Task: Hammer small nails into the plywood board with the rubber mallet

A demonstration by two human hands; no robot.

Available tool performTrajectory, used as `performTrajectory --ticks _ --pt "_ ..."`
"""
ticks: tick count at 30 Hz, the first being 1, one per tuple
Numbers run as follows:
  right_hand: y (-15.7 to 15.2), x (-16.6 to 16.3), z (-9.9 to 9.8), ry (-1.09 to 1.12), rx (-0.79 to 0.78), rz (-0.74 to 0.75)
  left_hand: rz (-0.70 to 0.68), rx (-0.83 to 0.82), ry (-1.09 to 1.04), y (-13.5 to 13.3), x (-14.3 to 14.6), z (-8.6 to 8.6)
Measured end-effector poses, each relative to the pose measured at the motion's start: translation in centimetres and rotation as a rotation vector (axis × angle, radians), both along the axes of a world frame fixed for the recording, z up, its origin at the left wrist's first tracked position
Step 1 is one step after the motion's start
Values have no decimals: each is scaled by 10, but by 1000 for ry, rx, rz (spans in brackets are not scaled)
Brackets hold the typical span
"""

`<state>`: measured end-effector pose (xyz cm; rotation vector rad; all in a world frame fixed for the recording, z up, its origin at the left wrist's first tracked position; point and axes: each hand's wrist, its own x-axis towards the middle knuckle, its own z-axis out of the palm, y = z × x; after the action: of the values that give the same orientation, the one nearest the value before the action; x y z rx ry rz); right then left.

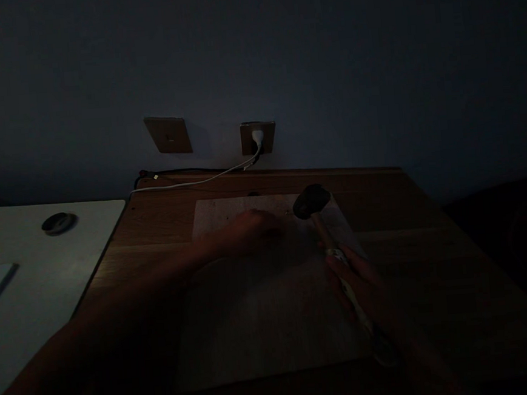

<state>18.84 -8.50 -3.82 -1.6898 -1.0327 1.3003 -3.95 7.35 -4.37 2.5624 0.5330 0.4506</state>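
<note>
A mallet with a dark, rounded head (pixel 312 201) is in my right hand (pixel 358 275), whose fingers wrap round its pale, wrapped handle. The mallet's head points away from me, over the far right part of a flat board (pixel 256 332). Over the board's far half is my left hand (pixel 254 227), its fingers curled and somewhat blurred. Whatever it may hold is hidden in the dark. A small fitting (pixel 287 212) that I cannot name shows on the board between my left hand and the mallet head.
The board lies on a brown wooden table (pixel 410 210) against a wall. A wall socket (pixel 245 139) holds a white plug (pixel 257 137); cables run left along the table's back edge. At left, a white table (pixel 36 264) bears a dark round object (pixel 59 223). The light is very dim.
</note>
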Motion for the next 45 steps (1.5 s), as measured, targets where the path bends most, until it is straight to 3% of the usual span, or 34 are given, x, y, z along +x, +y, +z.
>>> performTrajectory --ticks 3,5,11,21,32,34,37,39,42,45 --pt "1 -2 4 -4 -17 -18 249 -99 -74 20 6 -13" --pt "2 -4 6 -3 -23 -22 316 -72 -82 29 10 -22" --pt "1 -3 1 -10 1 14 354 -26 -161 35 13 -34" --pt "7 -8 1 33 -22 29 334 -29 -124 35 14 -34" --pt "20 -27 8 -55 -27 113 406 -274 -209 38 15 -37" --pt "21 -29 9 -43 -31 120 432 -218 -189 37 10 -35" --pt "22 -31 9 -25 -31 109 457 15 -136 26 -1 -23" --pt "22 -29 9 -31 -48 100 316 218 -92 10 -5 -12" --pt "21 -26 9 -43 -72 67 -46 512 -5 -21 6 -2" --pt "18 -21 11 -24 -53 -31 -152 673 92 -49 32 -4"
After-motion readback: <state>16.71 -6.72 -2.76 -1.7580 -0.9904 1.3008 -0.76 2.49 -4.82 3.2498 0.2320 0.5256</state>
